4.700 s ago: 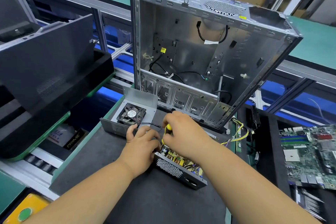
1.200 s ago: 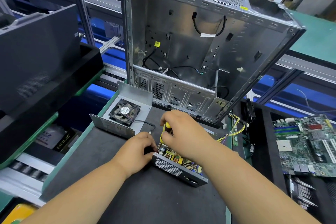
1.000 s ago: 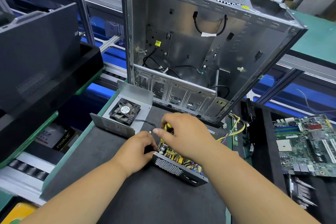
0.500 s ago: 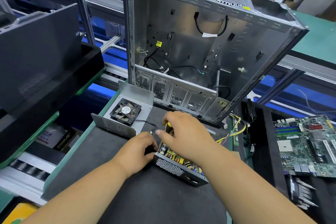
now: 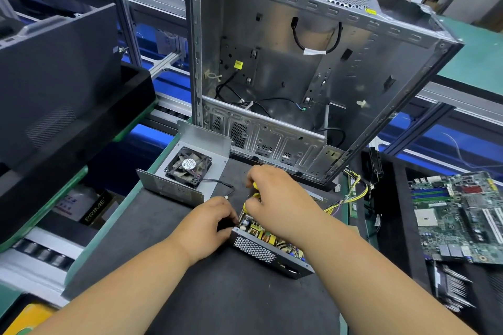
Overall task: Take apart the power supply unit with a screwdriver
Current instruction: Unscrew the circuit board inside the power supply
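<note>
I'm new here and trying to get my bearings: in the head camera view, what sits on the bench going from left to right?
Black panel → cover with fan → left hand → power supply unit → yellow wire bundle → motherboard.

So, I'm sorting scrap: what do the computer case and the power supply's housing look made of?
Computer case: apparently bare sheet steel, dull grey with stamped slots and soft reflections. Power supply housing: likely similar thin sheet metal, grey, with a punched vent grille.

Screwdriver tip hidden under right hand.
</note>
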A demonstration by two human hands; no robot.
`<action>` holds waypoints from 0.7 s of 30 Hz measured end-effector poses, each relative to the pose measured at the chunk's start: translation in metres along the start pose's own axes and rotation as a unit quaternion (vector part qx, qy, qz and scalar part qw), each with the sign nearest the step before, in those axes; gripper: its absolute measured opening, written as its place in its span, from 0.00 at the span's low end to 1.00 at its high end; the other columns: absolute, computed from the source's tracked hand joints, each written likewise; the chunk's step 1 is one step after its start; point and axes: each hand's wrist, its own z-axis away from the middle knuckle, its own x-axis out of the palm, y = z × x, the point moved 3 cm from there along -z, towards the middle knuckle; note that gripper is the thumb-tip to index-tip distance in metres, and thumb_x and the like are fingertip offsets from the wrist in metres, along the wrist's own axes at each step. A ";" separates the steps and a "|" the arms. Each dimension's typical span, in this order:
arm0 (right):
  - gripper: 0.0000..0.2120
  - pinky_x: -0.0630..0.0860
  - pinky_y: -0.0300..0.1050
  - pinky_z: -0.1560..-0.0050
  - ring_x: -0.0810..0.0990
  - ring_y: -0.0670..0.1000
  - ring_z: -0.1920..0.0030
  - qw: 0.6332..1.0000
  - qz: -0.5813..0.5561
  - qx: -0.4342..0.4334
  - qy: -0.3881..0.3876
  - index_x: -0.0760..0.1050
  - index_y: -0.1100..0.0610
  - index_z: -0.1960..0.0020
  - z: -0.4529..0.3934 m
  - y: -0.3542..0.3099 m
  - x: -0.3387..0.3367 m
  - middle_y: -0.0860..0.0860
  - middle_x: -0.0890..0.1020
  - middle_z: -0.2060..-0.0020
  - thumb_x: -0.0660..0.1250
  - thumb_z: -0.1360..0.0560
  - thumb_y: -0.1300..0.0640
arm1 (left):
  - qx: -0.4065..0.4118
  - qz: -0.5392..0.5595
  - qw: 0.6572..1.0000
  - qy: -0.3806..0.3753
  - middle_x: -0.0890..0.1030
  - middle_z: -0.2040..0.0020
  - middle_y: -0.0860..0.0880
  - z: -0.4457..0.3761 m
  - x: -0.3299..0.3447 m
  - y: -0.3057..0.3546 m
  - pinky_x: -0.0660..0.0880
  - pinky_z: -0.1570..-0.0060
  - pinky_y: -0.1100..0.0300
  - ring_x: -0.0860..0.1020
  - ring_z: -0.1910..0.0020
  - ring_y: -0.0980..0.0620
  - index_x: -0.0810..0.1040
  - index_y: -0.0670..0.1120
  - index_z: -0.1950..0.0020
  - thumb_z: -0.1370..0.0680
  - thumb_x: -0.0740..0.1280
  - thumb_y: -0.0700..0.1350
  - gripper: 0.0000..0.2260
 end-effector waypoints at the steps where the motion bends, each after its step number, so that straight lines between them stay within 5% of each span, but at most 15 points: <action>1: 0.11 0.69 0.48 0.50 0.73 0.55 0.48 1.000 0.023 -0.009 0.007 0.71 0.55 0.46 0.000 -0.001 0.000 0.52 0.76 0.50 0.62 0.25 0.52 | 0.001 -0.002 1.000 0.000 0.78 0.52 0.54 0.000 0.000 0.000 0.75 0.46 0.58 0.77 0.50 0.56 0.82 0.46 0.53 0.32 0.72 0.35 0.10; 5: 0.20 0.68 0.48 0.61 0.75 0.53 0.57 0.996 0.082 0.013 0.013 0.70 0.51 0.52 -0.002 0.001 0.001 0.48 0.78 0.60 0.57 0.23 0.34 | -0.008 -0.008 1.000 -0.003 0.78 0.50 0.53 0.000 0.000 0.000 0.75 0.45 0.56 0.77 0.49 0.55 0.82 0.47 0.53 0.31 0.71 0.35 0.11; 10: 0.11 0.69 0.48 0.59 0.76 0.55 0.54 1.000 0.012 0.013 0.003 0.71 0.53 0.44 -0.003 -0.001 0.000 0.51 0.80 0.55 0.62 0.20 0.47 | 0.000 -0.018 1.000 -0.008 0.78 0.50 0.54 0.000 -0.001 0.001 0.75 0.45 0.57 0.77 0.50 0.56 0.83 0.46 0.52 0.31 0.72 0.36 0.10; 15: 0.13 0.67 0.46 0.49 0.71 0.54 0.45 1.000 -0.017 0.003 -0.004 0.71 0.56 0.41 0.002 -0.003 0.000 0.52 0.75 0.47 0.64 0.25 0.56 | 0.002 -0.019 1.000 -0.008 0.78 0.51 0.53 0.000 -0.001 0.002 0.74 0.45 0.59 0.77 0.50 0.56 0.84 0.45 0.53 0.32 0.71 0.34 0.11; 21: 0.15 0.70 0.48 0.58 0.75 0.53 0.54 0.999 0.035 0.010 -0.001 0.72 0.53 0.45 0.004 -0.005 0.000 0.49 0.79 0.56 0.60 0.20 0.41 | -0.007 -0.019 1.000 0.005 0.78 0.50 0.53 0.000 0.000 0.003 0.73 0.44 0.63 0.78 0.50 0.56 0.84 0.45 0.53 0.31 0.72 0.35 0.09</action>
